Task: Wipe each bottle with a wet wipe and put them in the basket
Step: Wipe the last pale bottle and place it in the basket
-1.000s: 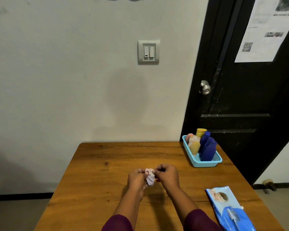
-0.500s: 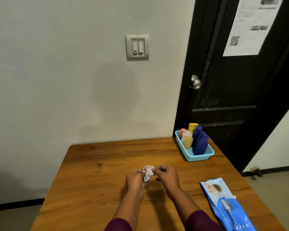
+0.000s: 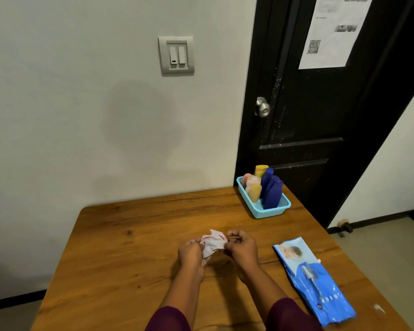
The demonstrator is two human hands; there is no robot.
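While meeting over the middle of the table [image 3: 129, 259], the left hand [image 3: 191, 253] and the right hand [image 3: 243, 247] are each pinching the crumpled wet wipe [image 3: 213, 242] between curled fingers, holding it just above the wood, probably to bunch it up. Bottles [image 3: 271, 192] are standing packed together in the blue basket [image 3: 270, 212] at the far right corner of the table; none is lying loose, so the wiping is looking finished. Wipe pack [image 3: 313, 280] is lying flat to the right of the right hand, within easy reach.
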